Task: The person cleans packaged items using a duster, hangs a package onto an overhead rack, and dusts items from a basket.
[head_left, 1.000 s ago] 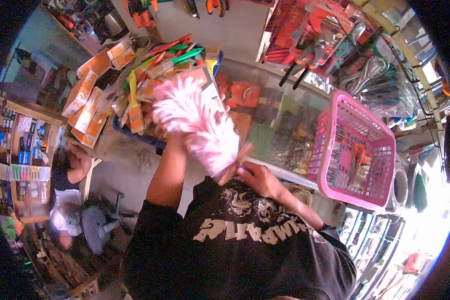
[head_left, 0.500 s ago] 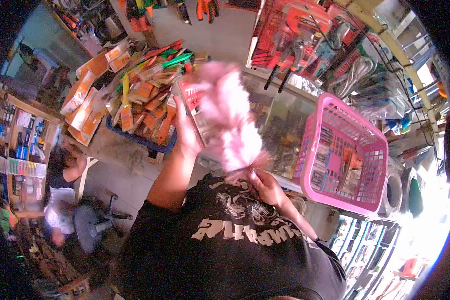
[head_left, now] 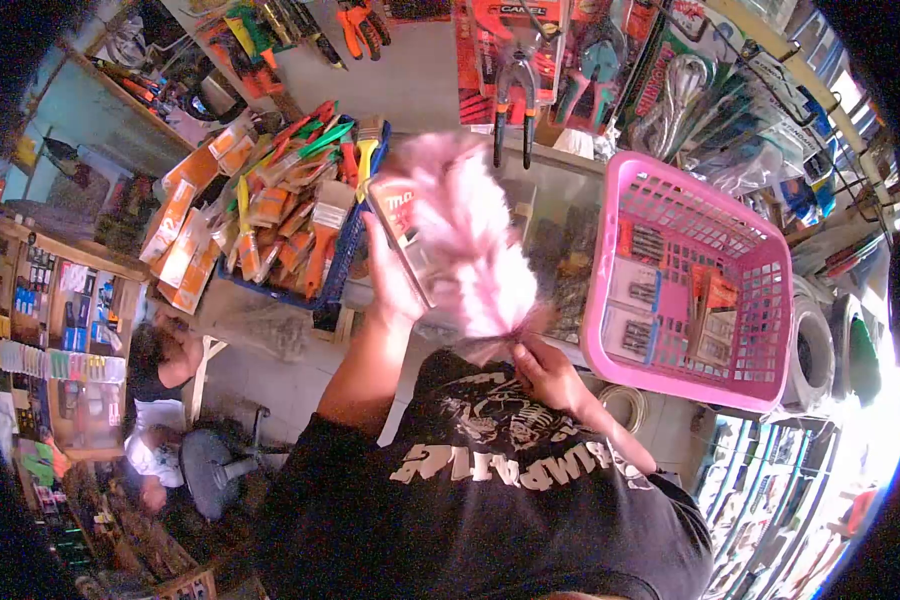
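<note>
A fluffy pink and white duster [head_left: 470, 235] hangs blurred in front of my chest. My right hand [head_left: 548, 372] is closed round its lower end. My left hand [head_left: 395, 275] holds a flat package [head_left: 397, 212] with a red part and white lettering, upright along its edge. The duster lies over the package's face and hides much of it. To the left of my left hand stands a blue basket [head_left: 347, 262] full of paintbrushes [head_left: 288, 200] with orange, green and yellow handles.
On the glass counter at the right is a pink basket [head_left: 598, 300] holding packaged items. Packaged pliers [head_left: 515, 95] hang beyond it. Orange boxes [head_left: 175, 225] lie left of the brushes. At the lower left a person [head_left: 160, 370] is beside a dark chair [head_left: 210, 470].
The duster has swung off the brush basket and now brushes across the package, which is turned more upright in my left hand. The view has shifted, too.
</note>
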The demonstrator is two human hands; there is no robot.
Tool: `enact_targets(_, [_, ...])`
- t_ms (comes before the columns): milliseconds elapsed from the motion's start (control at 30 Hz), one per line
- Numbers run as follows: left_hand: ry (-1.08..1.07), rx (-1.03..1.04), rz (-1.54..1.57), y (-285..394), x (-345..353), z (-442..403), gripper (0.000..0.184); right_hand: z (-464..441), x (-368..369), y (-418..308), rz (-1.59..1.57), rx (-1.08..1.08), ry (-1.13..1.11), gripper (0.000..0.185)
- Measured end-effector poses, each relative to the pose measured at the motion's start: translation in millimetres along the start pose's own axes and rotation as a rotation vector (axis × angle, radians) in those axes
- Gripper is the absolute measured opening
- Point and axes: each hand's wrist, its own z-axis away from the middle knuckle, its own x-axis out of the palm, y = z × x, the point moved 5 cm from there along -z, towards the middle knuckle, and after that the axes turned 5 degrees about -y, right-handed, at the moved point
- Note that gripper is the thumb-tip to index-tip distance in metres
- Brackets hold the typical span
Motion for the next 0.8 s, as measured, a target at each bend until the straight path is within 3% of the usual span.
enact_targets(100, [-0.187, -0.233, 0.244, -16, -20, -8, 0.076, 4, 6, -5, 0.131, -0.256, 0.008, 0.033])
enact_targets(167, [-0.164, -0.09, 0.179, -4, 10, -6, 0.076, 6, 2, -14, 0.167, -0.326, 0.08, 0.033])
enact_targets(200, [-0.069, 0.056, 0.039, -1, 12, -1, 0.076, 2, 0, -5, 0.098, -0.178, 0.038, 0.035])
enact_targets(233, [0.011, 0.038, 0.093, 0, 9, 3, 0.077, -2, 0, 6, 0.029, -0.027, -0.01, 0.039])
enact_targets(267, [0.209, 0.209, -0.187, 7, 9, 6, 0.077, -2, 3, 18, -0.04, 0.128, -0.061, 0.043])
enact_targets(300, [0.03, 0.098, -0.005, 0, 14, 6, 0.077, 1, 4, 16, 0.034, 0.001, -0.06, 0.044])
enact_targets(367, [-0.073, -0.143, 0.262, -20, -12, 8, 0.075, 10, 8, 4, 0.1, -0.053, -0.146, 0.044])
enact_targets(400, [-0.145, -0.196, 0.158, -22, -23, 2, 0.069, 14, 7, -5, 0.134, -0.084, -0.18, 0.044])
enact_targets(467, [0.013, 0.096, 0.038, -12, -8, 16, 0.072, 17, 1, -6, 0.067, 0.024, -0.099, 0.044])
enact_targets(533, [0.293, 0.233, -0.135, -6, -10, 20, 0.078, 15, 0, 7, -0.049, 0.204, -0.07, 0.043])
enact_targets(600, [0.174, 0.136, -0.097, -10, -4, 21, 0.081, 16, 3, 9, 0.045, 0.015, -0.074, 0.04])
enact_targets(633, [-0.13, -0.218, 0.185, -32, -32, 13, 0.078, 18, 7, 7, 0.066, -0.118, -0.065, 0.04])
enact_targets(667, [-0.136, -0.139, 0.23, -27, -31, 12, 0.074, 22, 9, -4, 0.087, -0.25, -0.051, 0.04])
enact_targets(700, [-0.147, -0.06, 0.276, -22, -30, 11, 0.071, 27, 5, -9, 0.056, -0.126, -0.052, 0.041])
enact_targets(733, [0.042, 0.059, 0.275, -21, -73, 8, 0.07, 24, 3, -5, 0.019, -0.033, -0.046, 0.041])
enact_targets(767, [0.082, 0.171, -0.061, -14, 2, 15, 0.071, 22, 1, 1, -0.015, 0.058, -0.043, 0.042])
enact_targets(800, [0.161, 0.148, -0.119, -14, -13, 15, 0.077, 21, 0, 5, -0.049, 0.149, -0.042, 0.042])
